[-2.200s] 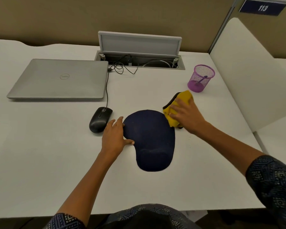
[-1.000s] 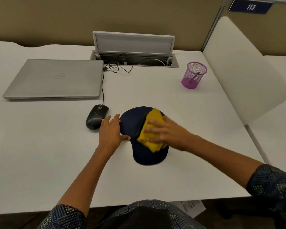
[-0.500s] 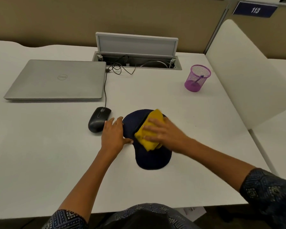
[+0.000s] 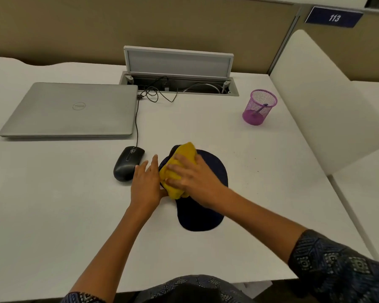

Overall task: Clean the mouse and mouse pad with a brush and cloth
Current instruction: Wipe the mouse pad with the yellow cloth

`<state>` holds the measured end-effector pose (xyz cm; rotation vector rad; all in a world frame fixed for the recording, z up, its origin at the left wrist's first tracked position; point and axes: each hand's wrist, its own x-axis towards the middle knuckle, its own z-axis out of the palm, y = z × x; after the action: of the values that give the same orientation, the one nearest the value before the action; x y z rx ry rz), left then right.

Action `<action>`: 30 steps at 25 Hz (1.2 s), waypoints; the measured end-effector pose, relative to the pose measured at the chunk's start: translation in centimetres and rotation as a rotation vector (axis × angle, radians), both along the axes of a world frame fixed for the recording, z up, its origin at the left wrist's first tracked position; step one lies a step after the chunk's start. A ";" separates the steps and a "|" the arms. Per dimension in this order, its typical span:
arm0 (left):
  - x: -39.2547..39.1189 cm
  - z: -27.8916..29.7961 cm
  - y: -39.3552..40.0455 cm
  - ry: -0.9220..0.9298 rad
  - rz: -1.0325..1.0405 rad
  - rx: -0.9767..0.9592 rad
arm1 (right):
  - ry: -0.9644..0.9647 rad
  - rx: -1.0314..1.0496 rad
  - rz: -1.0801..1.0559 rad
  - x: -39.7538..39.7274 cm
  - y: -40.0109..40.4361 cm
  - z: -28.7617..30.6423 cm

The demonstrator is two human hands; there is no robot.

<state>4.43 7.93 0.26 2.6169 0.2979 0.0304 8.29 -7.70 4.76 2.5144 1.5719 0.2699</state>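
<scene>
Right hand [image 4: 194, 178] pressing crumpled yellow cloth [image 4: 179, 169] flat-fingered onto dark navy fabric mouse pad [image 4: 208, 193], upper left part. Left hand [image 4: 146, 184] flat beside it, fingers relaxed, steadying pad edge. Black wired mouse [image 4: 127, 164] just left of that hand.

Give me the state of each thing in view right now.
laptop: shut
mouse: untouched, wired to laptop
pad: flat on desk
cloth: bunched, on pad
left hand: flat at pad's edge
right hand: pressing cloth
cable box: lid up
</scene>
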 end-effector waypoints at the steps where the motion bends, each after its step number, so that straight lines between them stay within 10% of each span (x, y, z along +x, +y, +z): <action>1: -0.1 0.0 -0.1 -0.009 0.000 0.001 | 0.009 -0.094 -0.048 0.0 0.1 -0.4; 7: 0.0 0.3 -0.3 0.014 0.001 0.001 | 0.123 0.039 -0.582 7.3 -8.0 -0.1; 14: 0.1 0.4 -0.1 0.017 -0.005 0.023 | -0.100 0.040 -0.050 0.5 -5.0 -0.8; 30: -1.0 0.4 -1.1 0.014 -0.034 0.233 | 0.237 0.838 -0.786 12.4 -19.5 5.7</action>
<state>3.40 6.80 0.65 2.8534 0.2694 0.0373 20.67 -27.19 10.46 3.6573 0.3879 0.6196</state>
